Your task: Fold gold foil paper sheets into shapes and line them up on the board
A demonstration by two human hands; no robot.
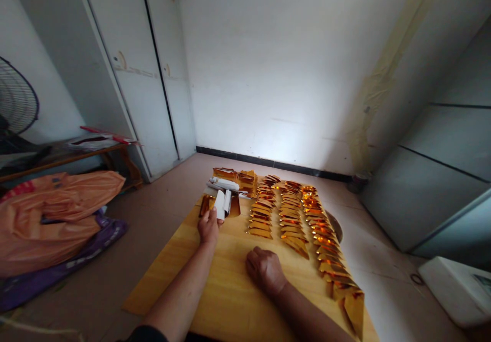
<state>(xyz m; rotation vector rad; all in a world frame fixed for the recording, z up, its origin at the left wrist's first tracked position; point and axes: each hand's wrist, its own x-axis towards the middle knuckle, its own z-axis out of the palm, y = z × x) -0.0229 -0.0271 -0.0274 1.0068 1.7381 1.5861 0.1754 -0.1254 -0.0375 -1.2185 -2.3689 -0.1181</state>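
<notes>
Head view, looking down: nearest, the right hand (264,269) rests as a closed fist on a wooden board (230,291). Farther on, the left hand (209,226) pinches white folded paper (221,204) between its fingers. Beyond, rows of folded gold foil pieces (291,219) lie on the board. An orange plastic bag (57,214), contents hidden, sits at far left.

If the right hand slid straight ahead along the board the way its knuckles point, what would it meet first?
Most likely the near end of the gold foil pieces laid in rows. The right hand rests as a fist on bare wooden board, with nothing between. Depth is hard to judge here.
</notes>
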